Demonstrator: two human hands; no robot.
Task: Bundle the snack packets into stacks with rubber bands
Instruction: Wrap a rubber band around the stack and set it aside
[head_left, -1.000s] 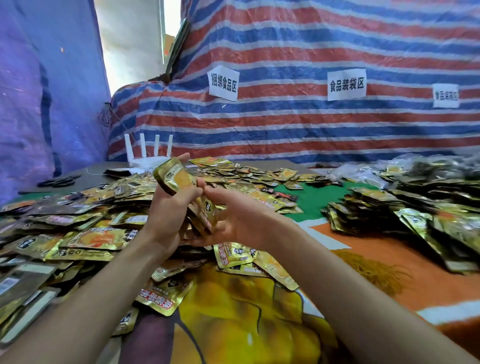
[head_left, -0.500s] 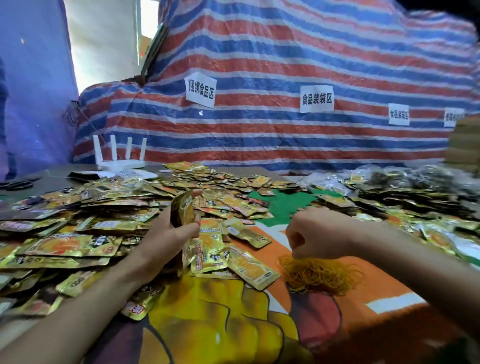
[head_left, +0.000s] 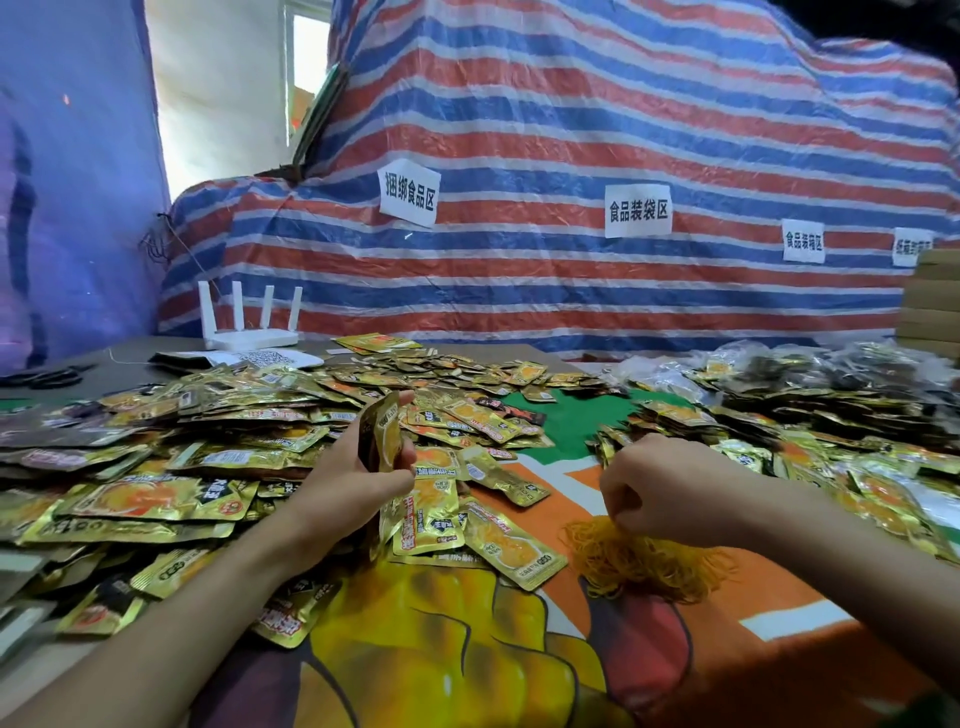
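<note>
Our right hand (head_left: 660, 488) has left the stack of snack packets (head_left: 383, 441), where a second ago it helped square the edges, and now sits on the yellow rubber bands (head_left: 649, 558) heaped on the printed cloth (head_left: 467, 649). Its fingers curl down into the strands. It seems to pinch a few, though the tips are hidden. Our left hand (head_left: 343, 486) keeps the stack upright, fingers wrapped round it, above the loose packets (head_left: 156, 499). The stack looks gathered, so we judge that banding comes next.
</note>
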